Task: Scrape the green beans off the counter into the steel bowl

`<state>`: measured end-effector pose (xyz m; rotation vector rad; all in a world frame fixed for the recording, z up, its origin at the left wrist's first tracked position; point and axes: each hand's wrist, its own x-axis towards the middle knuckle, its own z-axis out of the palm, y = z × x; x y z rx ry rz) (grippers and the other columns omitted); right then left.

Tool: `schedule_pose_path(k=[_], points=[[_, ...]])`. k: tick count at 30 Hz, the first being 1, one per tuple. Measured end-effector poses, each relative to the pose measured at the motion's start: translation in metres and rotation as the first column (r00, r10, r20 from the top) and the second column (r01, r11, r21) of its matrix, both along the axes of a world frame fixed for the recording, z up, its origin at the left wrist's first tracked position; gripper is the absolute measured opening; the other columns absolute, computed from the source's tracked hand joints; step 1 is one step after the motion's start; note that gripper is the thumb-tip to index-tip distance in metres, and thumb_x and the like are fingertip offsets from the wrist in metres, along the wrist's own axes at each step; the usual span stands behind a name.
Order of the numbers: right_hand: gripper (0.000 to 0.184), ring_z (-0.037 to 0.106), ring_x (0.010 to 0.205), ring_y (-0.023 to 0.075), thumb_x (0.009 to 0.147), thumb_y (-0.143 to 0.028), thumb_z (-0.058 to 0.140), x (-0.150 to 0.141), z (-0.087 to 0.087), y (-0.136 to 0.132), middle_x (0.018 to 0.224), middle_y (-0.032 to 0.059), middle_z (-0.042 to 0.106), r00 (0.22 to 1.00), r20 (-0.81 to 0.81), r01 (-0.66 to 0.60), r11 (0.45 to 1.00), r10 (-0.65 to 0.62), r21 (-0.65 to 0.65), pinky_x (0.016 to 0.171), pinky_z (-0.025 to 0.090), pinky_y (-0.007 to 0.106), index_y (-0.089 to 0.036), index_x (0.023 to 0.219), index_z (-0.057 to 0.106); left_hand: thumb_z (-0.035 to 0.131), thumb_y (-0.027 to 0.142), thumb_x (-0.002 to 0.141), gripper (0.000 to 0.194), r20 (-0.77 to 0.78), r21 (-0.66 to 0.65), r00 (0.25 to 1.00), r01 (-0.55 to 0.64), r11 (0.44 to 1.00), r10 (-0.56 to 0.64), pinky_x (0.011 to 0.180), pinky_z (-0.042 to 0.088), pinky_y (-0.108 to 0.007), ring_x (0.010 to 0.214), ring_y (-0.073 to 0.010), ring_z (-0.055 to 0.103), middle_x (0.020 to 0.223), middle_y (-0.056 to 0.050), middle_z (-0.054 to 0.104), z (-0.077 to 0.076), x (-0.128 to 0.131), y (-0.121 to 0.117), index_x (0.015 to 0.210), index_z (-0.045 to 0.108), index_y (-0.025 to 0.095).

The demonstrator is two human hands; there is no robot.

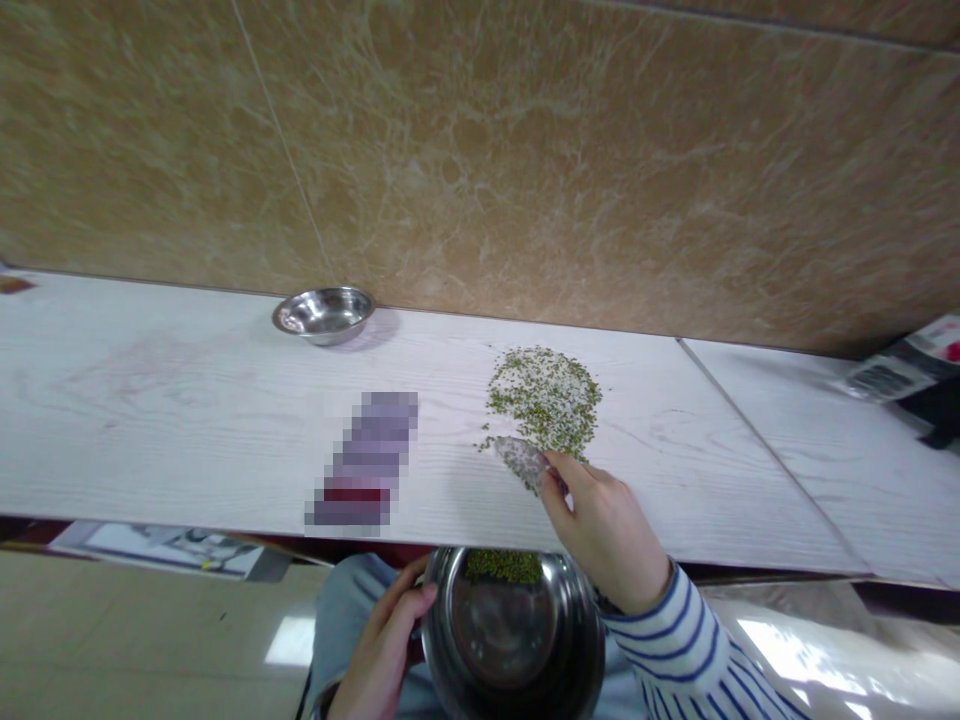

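Note:
My left hand (pixel 394 625) grips the side of a large metal bowl (pixel 506 640), its thumb over the rim. The bowl sits at my lap, tilted, just below the table edge, with small green beans (pixel 502 567) gathered on its table side. My right hand (pixel 604 525) is closed on a clear, leaf-shaped scoop-like piece (pixel 519 460); its exact kind does not show. That piece touches the near edge of a loose patch of green beans (pixel 547 400) spread on the white table (pixel 675 450). A few beans lie apart to its left.
A small shallow metal bowl (pixel 326 315) stands by the tiled wall (pixel 480 160), left of the beans. A blurred-out oblong item (pixel 367 460) lies on the table's left. Packaging (pixel 900 370) and a dark object are at the far right. Papers (pixel 165 550) show under the table edge.

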<state>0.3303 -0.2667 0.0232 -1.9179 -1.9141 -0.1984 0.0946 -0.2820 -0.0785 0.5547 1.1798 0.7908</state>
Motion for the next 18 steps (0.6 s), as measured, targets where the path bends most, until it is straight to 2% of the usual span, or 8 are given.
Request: schedule_pose_path(k=[3, 7, 11, 18], points=[[0.022, 0.07, 0.073, 0.0197, 0.096, -0.019, 0.049, 0.009, 0.006, 0.007, 0.083, 0.006, 0.076, 0.998, 0.063, 0.005, 0.999, -0.007, 0.033, 0.066, 0.045, 0.03, -0.018, 0.106, 0.068, 0.074, 0.042, 0.072, 0.04, 0.002, -0.001, 1.0, -0.019, 1.0, 0.019, 0.11, 0.039, -0.041, 0.123, -0.0314, 0.061, 0.108, -0.005, 0.08, -0.002, 0.001, 0.0, 0.107, 0.075, 0.022], [0.02, 0.069, 0.081, 0.0199, 0.096, -0.015, 0.054, 0.012, 0.01, 0.022, 0.088, 0.006, 0.076, 0.991, 0.135, -0.016, 1.0, 0.019, -0.024, 0.073, 0.042, 0.031, -0.019, 0.108, 0.069, 0.074, 0.043, 0.072, 0.041, 0.009, 0.003, 0.999, -0.039, 0.999, 0.038, 0.11, 0.039, -0.043, 0.125, -0.0329, 0.06, 0.109, -0.006, 0.08, -0.006, 0.002, -0.001, 0.106, 0.075, 0.02], [0.02, 0.068, 0.086, 0.0188, 0.095, -0.011, 0.055, 0.006, 0.006, 0.033, 0.09, 0.0033, 0.076, 0.985, 0.134, -0.098, 0.991, 0.11, -0.095, 0.076, 0.039, 0.031, -0.021, 0.105, 0.069, 0.073, 0.041, 0.072, 0.04, 0.029, 0.001, 1.0, 0.007, 1.0, -0.007, 0.105, 0.044, -0.043, 0.121, -0.0332, 0.062, 0.11, -0.008, 0.079, -0.011, 0.0, 0.001, 0.105, 0.076, 0.019], [0.022, 0.068, 0.089, 0.0167, 0.094, -0.006, 0.055, 0.003, -0.002, 0.04, 0.095, 0.003, 0.076, 0.968, 0.136, -0.201, 0.976, 0.211, -0.086, 0.077, 0.037, 0.03, -0.02, 0.106, 0.067, 0.073, 0.042, 0.071, 0.044, -0.007, -0.005, 1.0, -0.012, 1.0, 0.012, 0.104, 0.045, -0.042, 0.118, -0.0324, 0.064, 0.109, -0.009, 0.079, -0.011, 0.001, 0.0, 0.108, 0.076, 0.019]])
